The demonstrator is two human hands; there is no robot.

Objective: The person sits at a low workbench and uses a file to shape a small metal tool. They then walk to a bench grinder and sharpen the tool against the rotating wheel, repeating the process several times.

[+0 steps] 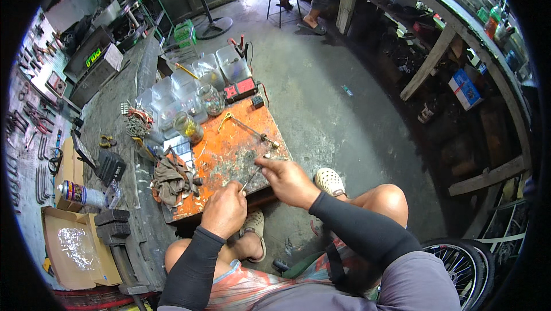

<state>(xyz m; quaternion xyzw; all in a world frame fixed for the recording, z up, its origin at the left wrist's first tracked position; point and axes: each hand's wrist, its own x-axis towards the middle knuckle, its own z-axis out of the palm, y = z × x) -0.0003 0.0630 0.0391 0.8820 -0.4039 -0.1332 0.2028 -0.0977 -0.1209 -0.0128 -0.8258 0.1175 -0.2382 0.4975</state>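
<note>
A thin metal rod runs between my two hands above the near edge of a worn orange tabletop. My left hand is closed on its lower end. Higher and to the right, my right hand grips the upper end between thumb and fingers. Just beyond them lies a long slim rod with a yellow end and small metal fittings. A crumpled grey rag sits at the table's left, near jars, clear plastic bins and a red-and-black device.
Left are a grimy workbench, open cardboard box and tool wall. A person sits on a stool at the back near a pedestal stand. Right are wooden shelving and bicycle wheels. Concrete floor lies between.
</note>
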